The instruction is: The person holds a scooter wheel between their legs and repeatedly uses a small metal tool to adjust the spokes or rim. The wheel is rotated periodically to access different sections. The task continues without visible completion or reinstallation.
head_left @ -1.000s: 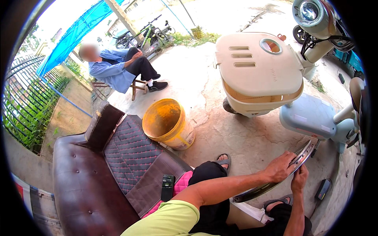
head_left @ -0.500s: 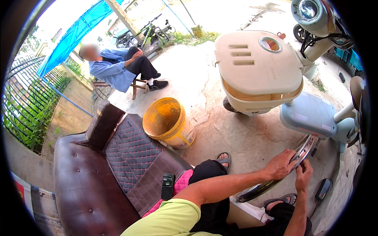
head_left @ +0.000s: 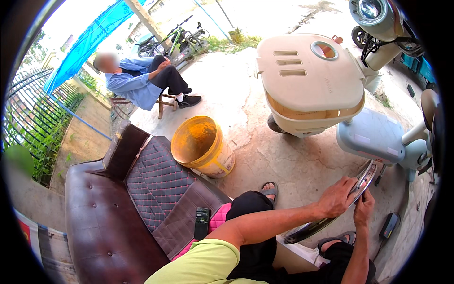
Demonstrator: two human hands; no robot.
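Silver curved metal wheel rim (head_left: 366, 179): aslant over the pale cracked concrete floor (head_left: 257, 165), right of the bent knees; cannot tell whether its lower end rests on anything.
Bare left hand (head_left: 336, 198): fingers curled closed over the rim's upper stretch; firm hold, thumb hidden.
Bare right hand (head_left: 363, 210): fingers closed on the same rim from its right side, just beside the left hand.
Step at the rim: judged to be close two-handed handling of the edge; exact purpose unclear.
Next move at the rim: seems to call for a steady left grip, right fingers free to work along the edge.
Versus 1.0 s ago: rim's upper end and both hands sit slightly higher in view; grips look alike. Blurred green patch (head_left: 19, 162) at far left is new.
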